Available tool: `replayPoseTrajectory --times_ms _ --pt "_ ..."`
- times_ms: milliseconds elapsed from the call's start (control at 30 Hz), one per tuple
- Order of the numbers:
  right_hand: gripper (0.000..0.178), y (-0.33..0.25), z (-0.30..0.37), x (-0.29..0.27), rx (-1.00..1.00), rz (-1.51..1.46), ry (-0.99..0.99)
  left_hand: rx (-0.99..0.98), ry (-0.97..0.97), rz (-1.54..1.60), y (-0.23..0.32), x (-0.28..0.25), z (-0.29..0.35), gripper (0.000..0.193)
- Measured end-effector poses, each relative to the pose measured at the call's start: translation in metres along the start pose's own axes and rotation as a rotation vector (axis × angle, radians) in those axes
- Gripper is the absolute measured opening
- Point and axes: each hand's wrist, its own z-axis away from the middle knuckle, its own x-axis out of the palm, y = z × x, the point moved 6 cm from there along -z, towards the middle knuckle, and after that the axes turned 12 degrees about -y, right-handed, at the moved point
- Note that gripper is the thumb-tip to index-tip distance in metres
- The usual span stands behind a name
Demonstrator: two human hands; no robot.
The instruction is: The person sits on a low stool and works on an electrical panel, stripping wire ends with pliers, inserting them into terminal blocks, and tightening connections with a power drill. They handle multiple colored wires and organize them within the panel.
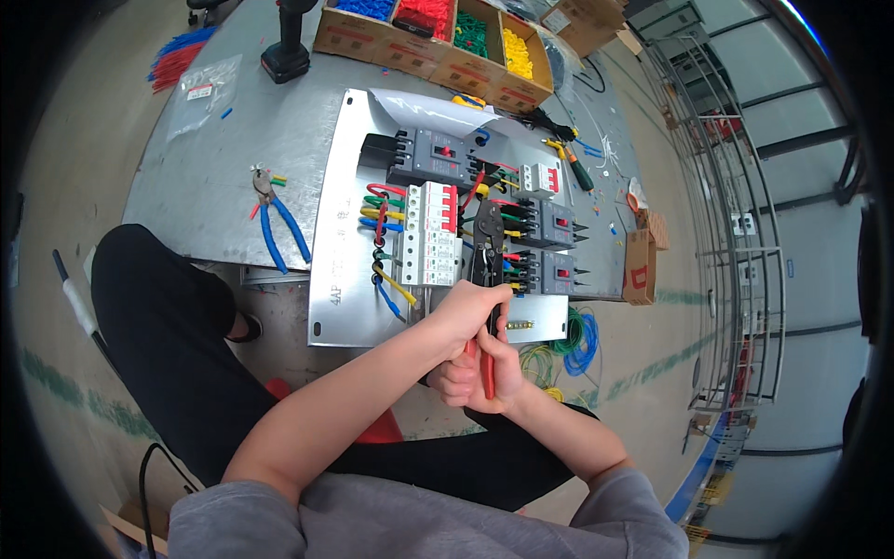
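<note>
Crimping pliers (489,225) with a dark head and red handles point away from me over a metal mounting plate (352,307). My right hand (506,371) is wrapped round the red handles. Just above it, my left hand (464,310) is closed round the upper part of the handles, its fingertips partly hidden. The pliers' jaws lie between a row of white breakers with red levers (432,233) and two dark moulded-case breakers (549,224) on the right. Whatever the jaws may hold is too small to make out. Red, green, yellow and blue wires (380,224) stick out left of the white breakers.
Blue-handled cutters (270,219) lie on the grey table (209,168) left of the plate. Behind it stand cardboard bins (428,58) of coloured caps and a black power tool (286,47). A screwdriver (579,170) lies at right; wire coils (579,345) hang below the edge.
</note>
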Motion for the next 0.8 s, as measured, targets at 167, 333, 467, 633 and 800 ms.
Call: replayPoseTrajectory --times_ms 167,333,467,633,800 --pt "0.065 0.004 0.003 -0.012 -0.028 0.019 0.078 -0.012 0.054 -0.02 -0.003 0.001 0.0 0.04" --pt "0.066 -0.003 0.001 -0.005 -0.05 0.04 0.183 -0.015 0.038 0.016 0.001 0.0 -0.001 0.036" --pt "0.072 -0.021 0.017 -0.005 -0.04 0.322 0.424 -0.024 -0.014 0.066 0.0 0.0 -0.001 0.03" --pt "0.039 -0.051 0.044 -0.011 -0.057 0.731 0.638 -0.023 -0.11 0.195 -0.005 0.0 -0.002 0.025" --pt "0.048 -0.073 0.058 0.014 -0.082 0.763 0.725 -0.015 -0.342 0.438 -0.001 0.001 -0.001 0.038"
